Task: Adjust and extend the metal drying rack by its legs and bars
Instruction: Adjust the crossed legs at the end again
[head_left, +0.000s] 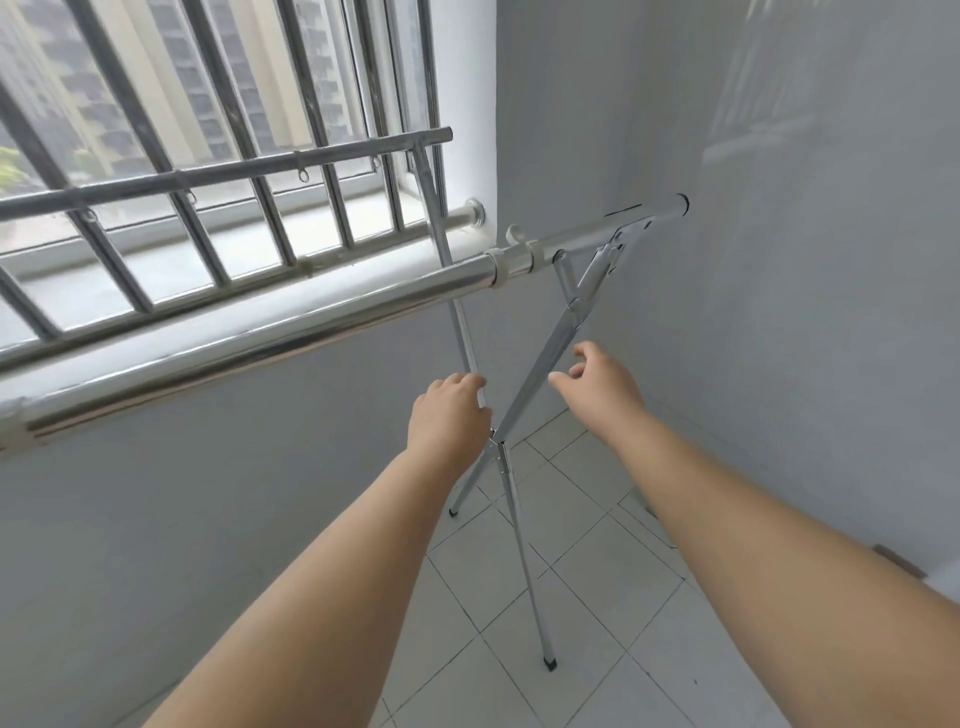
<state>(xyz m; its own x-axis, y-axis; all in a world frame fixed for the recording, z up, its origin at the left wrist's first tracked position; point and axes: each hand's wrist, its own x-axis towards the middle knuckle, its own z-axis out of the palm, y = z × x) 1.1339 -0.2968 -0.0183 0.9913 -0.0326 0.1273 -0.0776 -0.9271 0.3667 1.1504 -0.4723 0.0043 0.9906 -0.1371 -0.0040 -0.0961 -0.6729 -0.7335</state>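
A chrome drying rack stands by the window, with a thick near bar (270, 327) running left to right and a thinner far bar (234, 169) behind it. Its crossed legs (545, 358) meet at a pivot (496, 439) and end in black feet on the tiles. My left hand (449, 415) rests against the far leg just above the pivot, fingers curled around it. My right hand (602, 384) hovers beside the other leg with fingers spread, holding nothing. White plastic collars (511, 262) join the thick bar to its thinner extension (623, 223).
A barred window (208, 104) with a sill fills the upper left. White walls close in on the left and right, forming a corner behind the rack. The floor (597, 597) is pale square tile. A small brown object (898, 561) sits at the right wall's base.
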